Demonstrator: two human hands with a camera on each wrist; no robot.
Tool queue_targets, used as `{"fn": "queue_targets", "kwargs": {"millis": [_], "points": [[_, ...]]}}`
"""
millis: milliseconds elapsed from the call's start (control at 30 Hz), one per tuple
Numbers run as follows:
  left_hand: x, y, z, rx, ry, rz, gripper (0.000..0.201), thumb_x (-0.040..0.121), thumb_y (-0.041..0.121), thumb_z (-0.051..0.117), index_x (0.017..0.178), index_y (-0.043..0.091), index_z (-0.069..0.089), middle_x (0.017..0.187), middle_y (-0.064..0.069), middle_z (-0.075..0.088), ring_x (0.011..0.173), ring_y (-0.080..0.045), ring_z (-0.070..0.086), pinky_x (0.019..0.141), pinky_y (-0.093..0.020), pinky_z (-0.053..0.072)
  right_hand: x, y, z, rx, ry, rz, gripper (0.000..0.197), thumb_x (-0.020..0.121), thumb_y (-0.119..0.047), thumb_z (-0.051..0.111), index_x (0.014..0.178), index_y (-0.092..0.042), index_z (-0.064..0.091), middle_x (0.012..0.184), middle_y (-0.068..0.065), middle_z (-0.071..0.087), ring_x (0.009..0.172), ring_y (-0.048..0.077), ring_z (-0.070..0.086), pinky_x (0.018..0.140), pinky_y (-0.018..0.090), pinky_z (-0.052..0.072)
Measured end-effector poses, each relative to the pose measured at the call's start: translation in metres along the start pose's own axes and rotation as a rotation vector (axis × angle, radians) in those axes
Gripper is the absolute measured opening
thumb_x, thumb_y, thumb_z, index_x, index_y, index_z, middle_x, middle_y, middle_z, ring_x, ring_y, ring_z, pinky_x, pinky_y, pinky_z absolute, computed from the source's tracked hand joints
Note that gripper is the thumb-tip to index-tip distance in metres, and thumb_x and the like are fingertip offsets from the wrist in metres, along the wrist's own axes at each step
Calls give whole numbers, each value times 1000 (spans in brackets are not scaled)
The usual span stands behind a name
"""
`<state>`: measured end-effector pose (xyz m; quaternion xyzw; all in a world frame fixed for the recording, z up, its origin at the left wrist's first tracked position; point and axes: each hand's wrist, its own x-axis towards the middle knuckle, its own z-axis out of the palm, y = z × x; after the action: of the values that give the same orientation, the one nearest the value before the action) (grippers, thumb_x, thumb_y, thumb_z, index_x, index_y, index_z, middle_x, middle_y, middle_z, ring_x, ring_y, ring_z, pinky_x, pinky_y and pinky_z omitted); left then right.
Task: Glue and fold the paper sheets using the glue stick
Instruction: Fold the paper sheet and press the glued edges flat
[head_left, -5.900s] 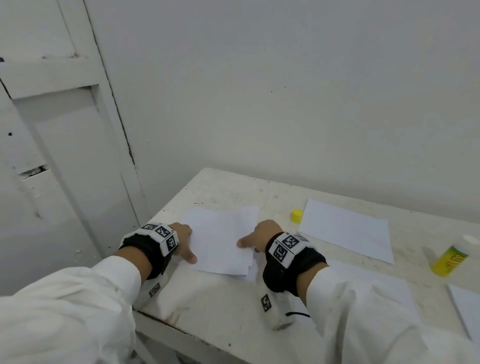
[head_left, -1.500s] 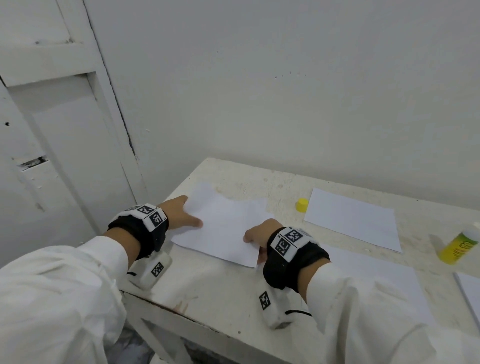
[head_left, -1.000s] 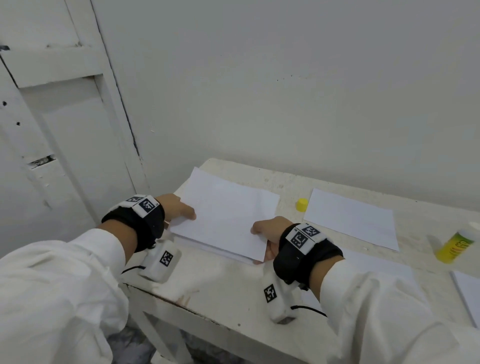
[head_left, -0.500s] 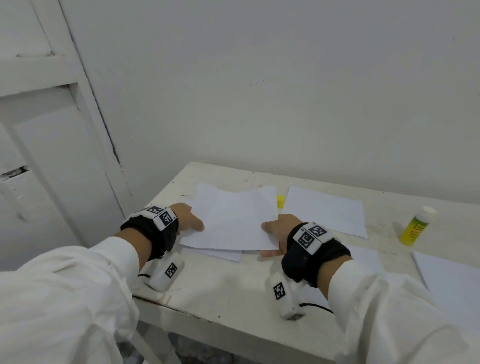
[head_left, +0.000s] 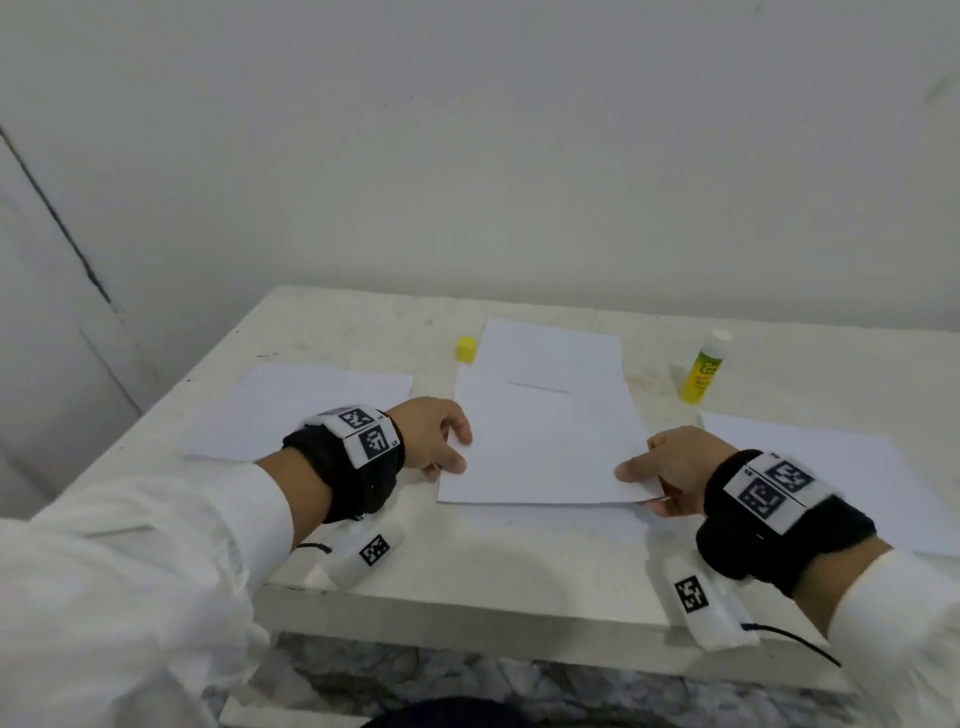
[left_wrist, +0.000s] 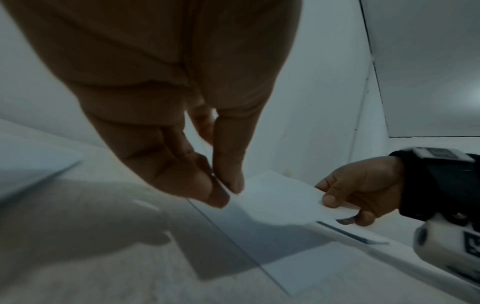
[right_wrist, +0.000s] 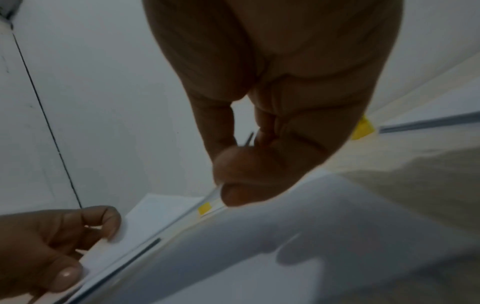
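Note:
A white paper sheet (head_left: 545, 447) hangs just above the middle of the table, held by both hands. My left hand (head_left: 436, 441) pinches its left edge between thumb and fingers (left_wrist: 226, 185). My right hand (head_left: 660, 473) pinches its near right corner, thumb on top (left_wrist: 331, 200). The held sheet's near edge shows in the right wrist view (right_wrist: 124, 236). The glue stick (head_left: 704, 374), yellow with a white top, stands upright at the back right, apart from both hands. Its yellow cap (head_left: 466, 348) lies at the back centre.
Other white sheets lie flat: one at the left (head_left: 296, 410), one at the back (head_left: 550, 348), one at the right (head_left: 852, 467), one under the held sheet (head_left: 545, 525). The table (head_left: 467, 592) stands against a white wall, its front edge near my wrists.
Both hands lifted the sheet from the left part of the table and carried it rightward to the middle. A flat sheet remains at the left. The head view swung right.

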<state>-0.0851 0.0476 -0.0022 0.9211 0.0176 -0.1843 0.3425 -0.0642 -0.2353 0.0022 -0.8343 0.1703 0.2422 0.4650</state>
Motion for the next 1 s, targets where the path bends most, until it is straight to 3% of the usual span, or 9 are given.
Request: {"fn": "queue_targets", "kwargs": {"millis": [133, 233, 400, 633, 867, 1000], "points": [[7, 5, 11, 119, -75, -9, 22, 79, 12, 76, 80, 26, 60, 63, 4, 54, 42, -2, 54, 55, -13, 44, 1, 7, -4, -155, 11, 43, 30, 78, -6, 75, 72, -12, 46, 69, 9, 48, 50, 24, 50, 44, 23, 41], [8, 6, 11, 150, -96, -18, 21, 78, 14, 77, 81, 26, 61, 60, 5, 56, 45, -3, 54, 52, -11, 42, 1, 7, -3, -183, -16, 61, 20, 78, -4, 75, 87, -3, 57, 78, 14, 57, 61, 28, 56, 54, 30, 47], [12, 7, 12, 127, -95, -23, 19, 78, 14, 77, 83, 25, 62, 51, 9, 57, 41, 0, 51, 51, -12, 43, 7, 10, -2, -169, -19, 74, 34, 79, -3, 73, 109, 2, 59, 104, 21, 61, 74, 30, 57, 58, 30, 50], [13, 11, 13, 80, -96, -18, 15, 81, 12, 75, 84, 21, 63, 64, 4, 60, 37, 5, 52, 54, -17, 43, 11, 14, -5, -141, -14, 96, 26, 80, -1, 70, 103, 0, 57, 94, 20, 58, 61, 28, 55, 47, 24, 47], [12, 11, 14, 57, -64, -44, 16, 82, 11, 73, 98, 11, 71, 60, 6, 60, 35, 5, 51, 49, -13, 41, 13, 14, -6, -158, -6, 103, 22, 80, -2, 70, 97, -1, 56, 96, 21, 57, 68, 30, 55, 46, 24, 47], [12, 11, 13, 99, -76, -39, 23, 77, 14, 79, 98, 16, 71, 62, 8, 59, 44, 2, 53, 51, -11, 40, 13, 15, -5, -161, -5, 105, 22, 80, -2, 70, 98, -1, 57, 97, 20, 57, 71, 29, 54, 44, 23, 47]]}}
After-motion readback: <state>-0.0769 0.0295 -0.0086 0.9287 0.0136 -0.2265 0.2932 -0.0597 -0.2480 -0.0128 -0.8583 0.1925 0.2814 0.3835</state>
